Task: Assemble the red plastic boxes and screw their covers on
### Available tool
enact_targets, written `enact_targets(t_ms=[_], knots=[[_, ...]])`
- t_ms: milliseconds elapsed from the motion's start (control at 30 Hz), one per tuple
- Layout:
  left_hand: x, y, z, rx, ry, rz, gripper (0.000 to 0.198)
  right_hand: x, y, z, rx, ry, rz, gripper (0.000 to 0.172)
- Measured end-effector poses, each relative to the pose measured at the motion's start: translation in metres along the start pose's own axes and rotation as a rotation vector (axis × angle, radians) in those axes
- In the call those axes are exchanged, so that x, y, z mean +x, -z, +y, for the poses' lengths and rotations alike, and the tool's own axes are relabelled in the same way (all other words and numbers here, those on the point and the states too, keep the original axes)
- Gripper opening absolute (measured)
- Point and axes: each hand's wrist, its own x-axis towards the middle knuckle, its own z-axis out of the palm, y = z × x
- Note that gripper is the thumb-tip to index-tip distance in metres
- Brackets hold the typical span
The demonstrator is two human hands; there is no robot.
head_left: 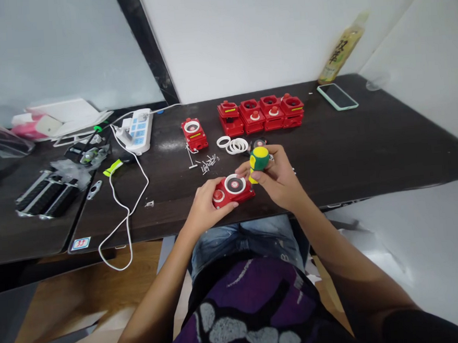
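Note:
Near the table's front edge lies a red alarm-like box [245, 195] with a white ring around a round black grille and a smaller red button. My left hand [209, 201] grips its left end, thumb along the front side. In my right hand [279, 181] is a screwdriver [259, 159] with a yellow and green handle, held upright over the box's right end. Its tip meets the box's right corner, though fingers partly hide the spot. Just behind the box are loose white rings [237, 146] and a scatter of small screws [208, 164].
Several red housings [262, 116] stand in a row at the back; another red box [194, 134] is left of them. A power strip [140, 131], white cable [128, 220] and black parts [50, 192] lie left. A phone [337, 97] and bottle [342, 51] are at right.

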Motion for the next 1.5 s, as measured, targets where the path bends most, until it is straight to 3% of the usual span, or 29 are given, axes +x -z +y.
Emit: enact_targets(t_ms=[133, 367, 533, 733, 867, 1067, 1300, 1500], knots=[[0.000, -0.001, -0.002, 0.001, -0.014, 0.003, 0.063, 0.001, 0.008, -0.002, -0.077, -0.059, 0.014, 0.036], [0.001, 0.000, 0.000, 0.004, -0.010, -0.004, 0.063, -0.001, 0.002, 0.010, 0.052, -0.054, 0.056, 0.031], [0.001, 0.000, 0.001, 0.003, -0.008, -0.002, 0.064, 0.001, 0.004, 0.008, 0.031, -0.115, 0.050, 0.050], [0.000, 0.000, -0.001, 0.013, -0.003, 0.000, 0.063, 0.001, 0.009, 0.002, -0.025, -0.144, -0.073, 0.029], [0.000, 0.000, 0.000, -0.006, 0.004, -0.014, 0.063, 0.002, 0.007, 0.006, -0.052, -0.089, -0.054, 0.032], [0.000, 0.001, 0.001, -0.004, 0.008, -0.015, 0.064, 0.002, 0.007, 0.007, -0.023, -0.156, 0.024, 0.043], [0.000, 0.000, 0.000, -0.007, 0.005, -0.001, 0.064, 0.002, 0.011, 0.005, -0.057, -0.112, -0.067, 0.029], [0.002, 0.001, 0.004, 0.003, -0.003, 0.001, 0.061, 0.002, 0.012, 0.010, -0.006, -0.141, 0.031, 0.042]])
